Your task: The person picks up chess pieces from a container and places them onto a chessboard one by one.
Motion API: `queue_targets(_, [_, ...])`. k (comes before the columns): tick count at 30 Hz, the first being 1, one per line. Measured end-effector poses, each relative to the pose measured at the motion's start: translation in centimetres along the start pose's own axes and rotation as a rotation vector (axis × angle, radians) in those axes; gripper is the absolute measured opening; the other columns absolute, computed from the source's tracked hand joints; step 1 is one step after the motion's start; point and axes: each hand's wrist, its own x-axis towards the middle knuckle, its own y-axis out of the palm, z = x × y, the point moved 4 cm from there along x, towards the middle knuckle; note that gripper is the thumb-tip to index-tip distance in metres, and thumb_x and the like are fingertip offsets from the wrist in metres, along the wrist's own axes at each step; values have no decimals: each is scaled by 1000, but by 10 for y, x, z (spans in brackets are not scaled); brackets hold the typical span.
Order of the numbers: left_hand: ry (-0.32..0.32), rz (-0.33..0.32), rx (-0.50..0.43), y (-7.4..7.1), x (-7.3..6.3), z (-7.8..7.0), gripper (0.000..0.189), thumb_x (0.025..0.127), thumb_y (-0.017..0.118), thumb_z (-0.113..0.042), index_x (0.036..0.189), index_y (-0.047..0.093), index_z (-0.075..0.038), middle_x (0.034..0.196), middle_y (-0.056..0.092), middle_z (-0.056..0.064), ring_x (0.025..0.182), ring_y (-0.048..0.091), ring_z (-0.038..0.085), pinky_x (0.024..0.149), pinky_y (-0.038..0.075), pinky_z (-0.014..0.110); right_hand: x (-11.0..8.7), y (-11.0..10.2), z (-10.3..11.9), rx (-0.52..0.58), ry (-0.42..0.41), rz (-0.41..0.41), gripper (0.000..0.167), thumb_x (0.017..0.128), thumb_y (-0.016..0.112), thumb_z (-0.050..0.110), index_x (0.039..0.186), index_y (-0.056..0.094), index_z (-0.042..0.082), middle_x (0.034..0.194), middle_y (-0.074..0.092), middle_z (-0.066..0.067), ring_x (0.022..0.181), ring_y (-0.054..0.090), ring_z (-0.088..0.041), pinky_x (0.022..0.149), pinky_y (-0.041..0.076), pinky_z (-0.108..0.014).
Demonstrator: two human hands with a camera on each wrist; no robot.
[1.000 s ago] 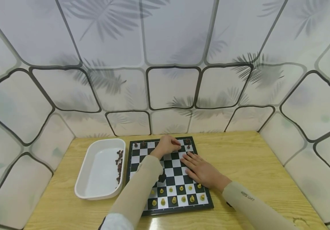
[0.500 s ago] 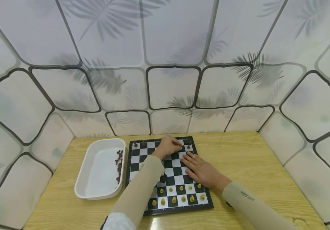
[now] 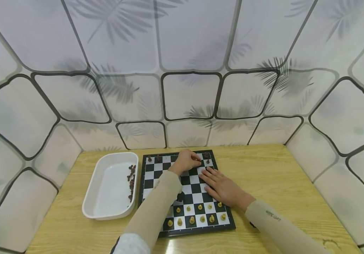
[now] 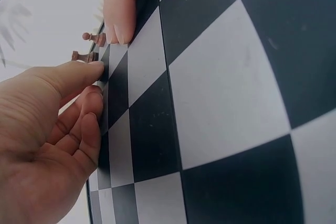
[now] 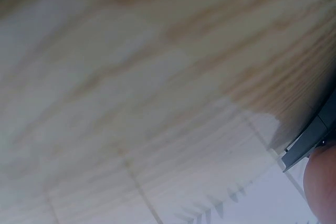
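1. Chessboard [image 3: 196,189] lies flat on the wooden bench [image 3: 264,176]; this is your landmark.
2. Your left hand [image 3: 185,161] is over the chessboard's far rows, fingers curled, thumb and fingertips drawn close. Grip narrow; cannot tell whether a piece sits in it, as the fingers hide the spot.
3. Your right hand [image 3: 222,188] rests on the chessboard's right side, fingers laid out, grip relaxed and holding nothing.
4. At the chessboard's far right corner: a brown pawn [image 4: 93,38] and another brown chess piece [image 4: 84,56], both just beyond your left thumb in the left wrist view.
5. At its far left corner: two more brown pieces [image 3: 149,159], upright.
6. Along its near edge: yellow chess pieces [image 3: 192,220] in two rows, partly behind your left forearm.
7. Left of the chessboard: white tray [image 3: 109,190], loose brown pieces [image 3: 132,183] heaped along the side nearest the board.
8. Beyond the chessboard: leaf-patterned wall covering [image 3: 191,97].
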Motion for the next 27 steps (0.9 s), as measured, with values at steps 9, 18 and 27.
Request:
queue_targets(9, [-6, 15, 41, -3, 0, 0, 16, 94, 80, -19, 108, 83, -12, 96, 75, 5, 80, 60, 11, 71, 50, 26, 2, 0, 1, -1, 4, 4, 58, 113, 40, 43, 164, 39, 14, 171, 35, -8, 161, 28, -32, 130, 26, -51])
queue_targets(18, [-11, 59, 21, -12, -5, 0, 24, 94, 80, -20, 117, 79, -11, 99, 75, 4, 83, 63, 12, 73, 52, 26, 1, -1, 1, 3, 2, -15, 58, 113, 41, 43, 163, 41, 14, 170, 38, -8, 160, 31, -33, 129, 28, -52])
queue_targets(27, [-9, 3, -85, -42, -18, -1, 27, 97, 76, -17, 122, 77, -7, 111, 76, 8, 93, 70, 19, 78, 59, 33, 0, -1, 1, -1, 13, -9, 58, 113, 40, 44, 163, 40, 15, 170, 38, -8, 160, 30, -33, 129, 28, -52])
